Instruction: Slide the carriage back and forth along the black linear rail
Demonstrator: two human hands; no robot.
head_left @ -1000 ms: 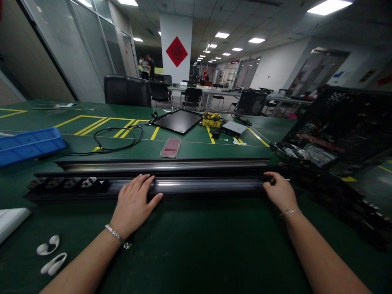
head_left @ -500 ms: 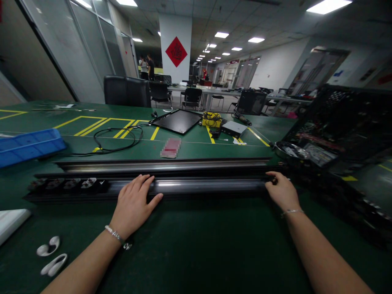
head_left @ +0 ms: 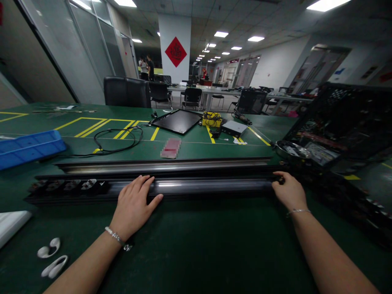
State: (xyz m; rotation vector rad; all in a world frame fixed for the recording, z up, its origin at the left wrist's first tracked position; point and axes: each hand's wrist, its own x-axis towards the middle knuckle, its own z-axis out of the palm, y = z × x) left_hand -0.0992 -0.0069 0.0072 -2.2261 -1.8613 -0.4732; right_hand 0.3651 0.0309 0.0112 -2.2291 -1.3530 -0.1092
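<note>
A: Any writing legible?
B: Red diamond sign [head_left: 175, 52] on the pillar at 12 has a dark character, too small to read. Pink card [head_left: 171, 148] on the mat is blurred. Nothing else readable.

A: Where's the rail vs. the hands?
B: Long black rail [head_left: 196, 186] lies across the green table [head_left: 196, 245], left to right, just ahead of the person. Left hand [head_left: 134, 205] rests flat on it near mid-length, fingers spread, not gripping. Right hand [head_left: 289, 191] is at the rail's right end, approx 3 o'clock, fingers curled on the end; can't tell how firm the hold is. Second rail [head_left: 162, 165] lies parallel just behind, at 12.

A: Room to move?
B: Bare mat toward 6. Black crate [head_left: 343, 122] crowds the right end at 2–3. Blue tray [head_left: 29, 146] at 10, cable [head_left: 118, 141] at 11, white earpieces [head_left: 50, 257] at 8, well apart from the rail.
</note>
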